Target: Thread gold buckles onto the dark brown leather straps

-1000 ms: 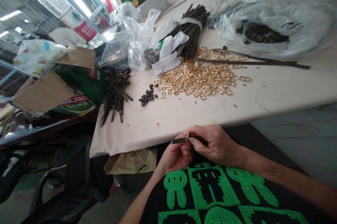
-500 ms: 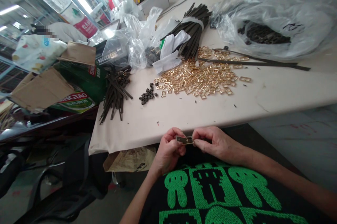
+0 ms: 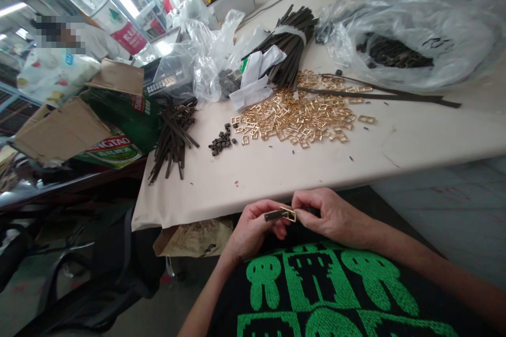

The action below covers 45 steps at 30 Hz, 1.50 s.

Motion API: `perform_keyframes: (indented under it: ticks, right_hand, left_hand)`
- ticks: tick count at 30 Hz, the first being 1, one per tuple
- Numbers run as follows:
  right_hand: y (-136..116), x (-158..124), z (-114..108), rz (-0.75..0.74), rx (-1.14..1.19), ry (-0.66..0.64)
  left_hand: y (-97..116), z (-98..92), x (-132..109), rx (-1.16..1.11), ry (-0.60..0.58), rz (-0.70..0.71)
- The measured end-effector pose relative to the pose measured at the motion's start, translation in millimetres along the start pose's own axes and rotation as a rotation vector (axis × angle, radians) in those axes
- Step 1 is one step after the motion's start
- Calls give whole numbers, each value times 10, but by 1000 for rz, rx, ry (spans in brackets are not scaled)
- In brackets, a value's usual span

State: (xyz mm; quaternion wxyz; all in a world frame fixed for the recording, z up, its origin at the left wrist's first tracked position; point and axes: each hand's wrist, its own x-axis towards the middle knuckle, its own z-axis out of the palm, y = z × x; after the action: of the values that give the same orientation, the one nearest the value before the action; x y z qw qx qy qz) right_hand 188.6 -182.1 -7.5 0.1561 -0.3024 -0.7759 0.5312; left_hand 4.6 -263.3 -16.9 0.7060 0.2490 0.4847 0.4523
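At the table's front edge, my left hand (image 3: pixel 255 226) is closed with a short dark strap (image 3: pixel 273 216) between thumb and fingers. A gold rectangular buckle (image 3: pixel 290 215) sits at the strap's right end. My right hand (image 3: pixel 326 217) pinches the buckle's right side; its fingertips are partly hidden. Beyond the hands lies a pile of gold buckles (image 3: pixel 304 122). Left of it are several small dark loops (image 3: pixel 222 142), then a loose heap of dark straps (image 3: pixel 172 142), some with gold buckles on them.
A tied bundle of dark strips (image 3: pixel 290 57) lies behind the buckles, with white paper (image 3: pixel 253 94) against it. Two long strips (image 3: pixel 375 95) extend right. A clear plastic bag (image 3: pixel 466 47) holds dark pieces. Left stand a green carton (image 3: pixel 118 126) and a black chair (image 3: pixel 114 268). Another person is at the back left.
The buckle has tilted in my fingers and the strap now sticks out further left of my left thumb. Both hands stay close together at the table edge.
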Motion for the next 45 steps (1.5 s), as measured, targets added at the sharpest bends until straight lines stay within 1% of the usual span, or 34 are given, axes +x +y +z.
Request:
perform_keyframes:
  ticks: [3,6,10,14,18,22,25,28,30,36,39,43,45]
  right_hand:
    - [-20,-12,-1,3,-41,1]
    - [-40,-24,-2,9,-69,-4]
    - [-47,-32,-6,23,-72,-31]
    - [-51,-26,-15,50,-33,-80]
    - [-66,-18,-35,68,48,-117]
    - [-64,-24,-37,47,83,-102]
    - [-44,-21,-5,59,48,-100]
    - [-20,1,37,60,-24,-51]
    - [-12,19,54,47,-38,-51]
    - [-39,34,36,24,-14,-135]
    - [-53,22,25,27,11,-170]
    - [-70,10,13,12,74,-227]
    - [-77,8,9,20,74,-233]
  left_hand:
    - [2,-12,-9,7,-14,-10]
    - [2,-19,-15,10,-4,-22]
    - [-10,-36,-10,26,-14,5]
    - [-36,-45,7,16,-37,12]
    - [-73,-28,33,-73,-13,-17]
    - [-82,8,63,-182,25,-60]
    - [-81,30,85,-207,51,-27]
    - [-94,32,101,-223,55,-7]
    - [-100,22,103,-211,54,-7]
    - [-52,-6,67,-181,5,-5]
    - [-36,-8,55,-186,2,-3]
    - [-60,-31,47,-94,-28,26]
    - [-73,-52,43,-38,-36,44]
